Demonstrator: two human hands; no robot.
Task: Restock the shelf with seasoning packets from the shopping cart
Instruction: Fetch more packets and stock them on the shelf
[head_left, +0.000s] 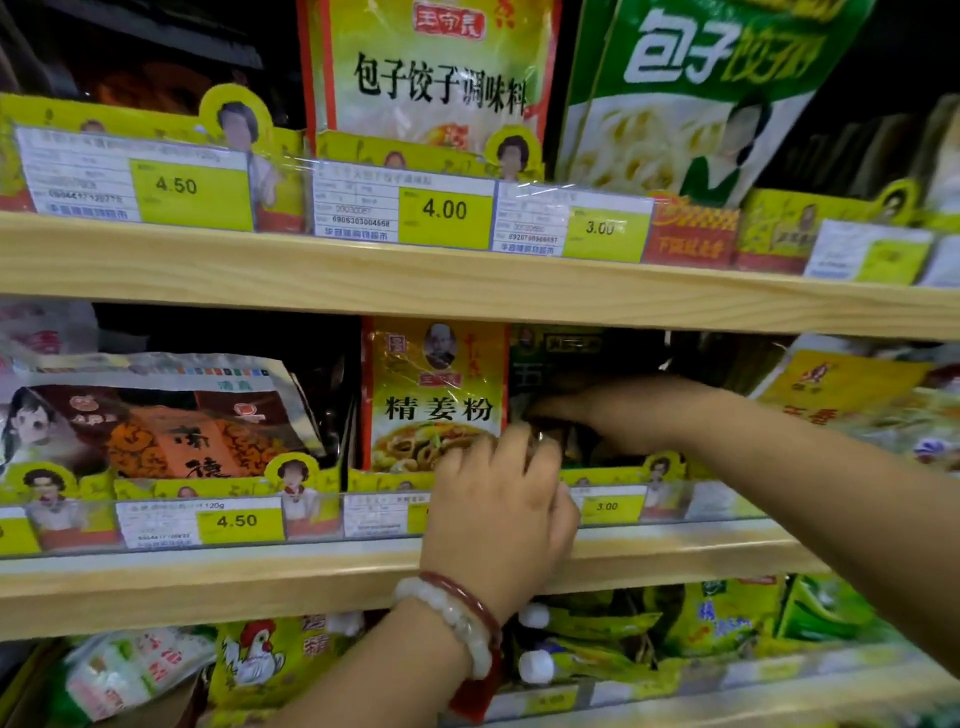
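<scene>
1. Packets: a dark green packet (550, 364) stands in the middle shelf (260, 577) slot above the 3.00 tag (607, 506), just right of the yellow ginger packet (436, 400). Most of its face is in shadow or behind your hands.
2. Your right hand (618, 413) reaches in from the right, fingers straight and close together, lying flat across the green packet's front. Whether the thumb curls behind it cannot be told.
3. Your left hand (501, 512) comes up from below, back to the camera, knuckles bent over the slot's front rail (701, 499). Its fingertips are hidden; what they pinch, if anything, cannot be told.
4. Your left wrist carries a white bead bracelet (457, 621) and a red bangle (467, 592), side by side.
5. Left of the ginger packet, a brown packet (171, 415) leans back above a 4.50 tag (236, 521).
6. Upper shelf (363, 280): two dumpling seasoning packets, one yellow (431, 78), one green (691, 104), above tags 4.00 (444, 210) and 3.00 (600, 227).
7. Bottom shelf: a rooster packet (260, 654) and green-yellow packets (701, 618), lying loosely.
</scene>
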